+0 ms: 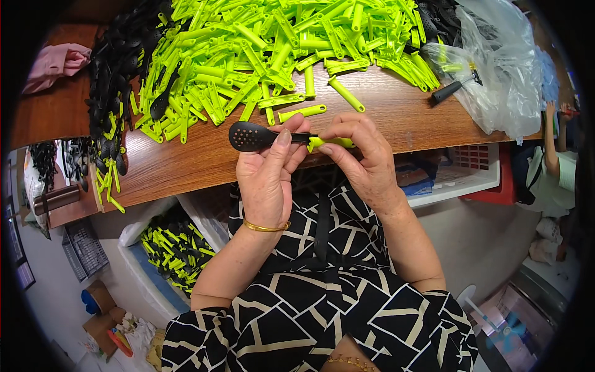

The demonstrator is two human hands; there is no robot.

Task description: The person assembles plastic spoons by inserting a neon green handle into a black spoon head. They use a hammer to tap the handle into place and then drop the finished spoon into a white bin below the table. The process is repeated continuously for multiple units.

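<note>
Between my hands, above the table's front edge, is a black slotted spoon (250,136) with small round holes in its bowl. My left hand (268,177) is closed on its neck, thumb and fingers just behind the bowl. My right hand (365,155) pinches a lime-green handle (319,142) at the spoon's shaft end. The two parts meet or overlap there; how far one sits inside the other is hidden by my fingers. Just beyond my hands lie loose green handles (302,113), in front of a big heap of green handles (248,56).
Black spoon heads (111,68) pile up at the left of the wooden table (180,162). A black-handled tool (446,92) lies by a clear plastic bag (496,68) at right. Below left stands a bin (139,260) of green-and-black spoons; a white crate (489,167) sits under the table.
</note>
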